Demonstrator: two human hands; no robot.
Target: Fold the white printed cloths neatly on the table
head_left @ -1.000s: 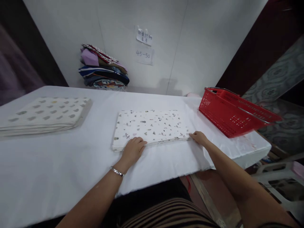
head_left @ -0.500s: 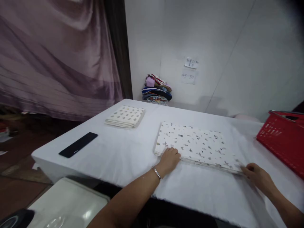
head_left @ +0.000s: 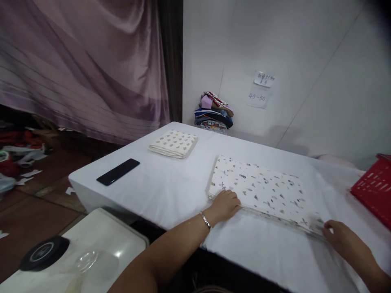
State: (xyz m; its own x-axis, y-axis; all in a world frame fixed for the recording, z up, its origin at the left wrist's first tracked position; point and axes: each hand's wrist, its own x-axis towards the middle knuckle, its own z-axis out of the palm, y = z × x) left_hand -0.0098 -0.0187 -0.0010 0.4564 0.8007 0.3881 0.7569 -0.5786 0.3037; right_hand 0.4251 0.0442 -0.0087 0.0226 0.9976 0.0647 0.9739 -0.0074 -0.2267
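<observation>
A folded white cloth (head_left: 259, 187) with small grey and brown prints lies flat in several layers on the white-covered table (head_left: 180, 195). At its near left edge my left hand (head_left: 226, 204), with a silver bracelet at the wrist, has its fingers closed over the layers. The near right corner is pinched between the thumb and fingers of my right hand (head_left: 339, 235). Further back on the left sits a second folded cloth (head_left: 173, 143), cream with grey motifs, which neither hand touches.
A black phone (head_left: 118, 171) lies by the table's left edge. At the right stands a red plastic basket (head_left: 374, 191). Folded fabrics (head_left: 214, 114) are stacked against the wall behind. A white surface (head_left: 100, 236) with a round black object (head_left: 44, 253) is at lower left.
The view has swung left, so everything appears further right and more floor shows. Both hands keep their hold at the same places on the cloth, which looks little altered.
</observation>
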